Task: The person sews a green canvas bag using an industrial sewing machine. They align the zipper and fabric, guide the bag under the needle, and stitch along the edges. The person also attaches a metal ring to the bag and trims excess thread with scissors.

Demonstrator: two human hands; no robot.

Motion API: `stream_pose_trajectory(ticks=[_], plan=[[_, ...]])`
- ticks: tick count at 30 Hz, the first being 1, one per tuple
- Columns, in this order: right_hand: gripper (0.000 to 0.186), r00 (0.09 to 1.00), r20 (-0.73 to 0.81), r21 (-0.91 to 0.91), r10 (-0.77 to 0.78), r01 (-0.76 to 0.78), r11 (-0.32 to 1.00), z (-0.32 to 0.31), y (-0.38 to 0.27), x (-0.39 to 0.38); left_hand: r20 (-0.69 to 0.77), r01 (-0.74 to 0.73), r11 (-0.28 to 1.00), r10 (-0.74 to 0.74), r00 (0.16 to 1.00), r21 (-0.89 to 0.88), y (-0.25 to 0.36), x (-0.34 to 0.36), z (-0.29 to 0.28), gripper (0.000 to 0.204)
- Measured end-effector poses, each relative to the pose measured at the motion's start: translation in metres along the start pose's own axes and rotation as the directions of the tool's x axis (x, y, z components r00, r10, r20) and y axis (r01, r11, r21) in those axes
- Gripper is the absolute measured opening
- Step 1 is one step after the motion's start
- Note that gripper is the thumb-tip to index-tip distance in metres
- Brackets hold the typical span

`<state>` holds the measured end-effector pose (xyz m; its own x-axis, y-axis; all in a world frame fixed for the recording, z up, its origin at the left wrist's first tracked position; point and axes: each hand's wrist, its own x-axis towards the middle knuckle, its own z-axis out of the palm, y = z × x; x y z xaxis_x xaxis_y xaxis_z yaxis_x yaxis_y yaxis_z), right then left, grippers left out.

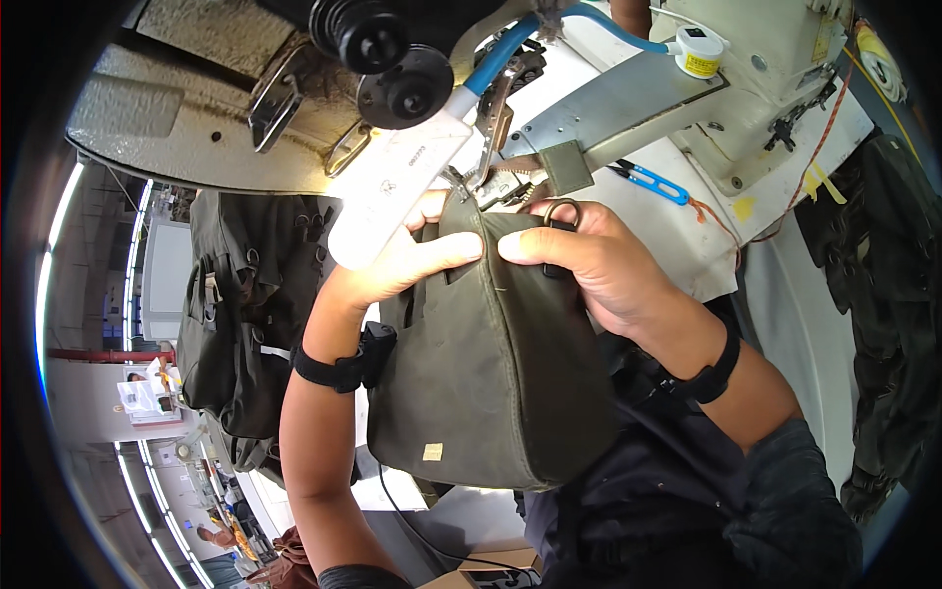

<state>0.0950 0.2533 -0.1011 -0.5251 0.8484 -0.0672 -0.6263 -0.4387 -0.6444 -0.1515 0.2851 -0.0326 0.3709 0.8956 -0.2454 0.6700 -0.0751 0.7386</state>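
A dark olive fabric bag (451, 363) hangs toward me from the sewing machine's narrow work arm (648, 133), its raised seam running down the middle. My left hand (417, 257) grips the bag's upper end, thumb flat beside the seam and fingers partly hidden behind the cloth. On the seam's other side my right hand (603, 257) holds the same end, thumb pointing at the seam. Next to its fingers is a dark metal ring (562, 208) on a strap. The machine's presser foot (505, 187) is just beyond the bag's end.
Overhead spans the sewing machine head (196, 128), with a white lamp (392, 201) hanging close above my left hand. Blue thread snips (655, 184) lie on the white table (687, 236) at right. More olive bags (235, 324) hang at left, and dark fabric pieces (893, 294) at far right.
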Motion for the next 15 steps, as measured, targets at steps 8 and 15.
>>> stream_pose_trajectory(ticks=[8, 15], plan=[[0.016, 0.997, -0.031, -0.117, -0.07, 0.066, 0.991, 0.007, -0.008, 0.004, -0.043, -0.193, 0.923, 0.219, 0.975, 0.333, -0.017, 0.01, -0.011, 0.02], [0.025, 0.89, 0.032, -0.872, -0.456, 0.248, 0.422, 0.012, -0.041, 0.004, 0.016, -0.212, 0.937, 0.216, 0.976, 0.278, -0.005, 0.017, -0.018, 0.027]])
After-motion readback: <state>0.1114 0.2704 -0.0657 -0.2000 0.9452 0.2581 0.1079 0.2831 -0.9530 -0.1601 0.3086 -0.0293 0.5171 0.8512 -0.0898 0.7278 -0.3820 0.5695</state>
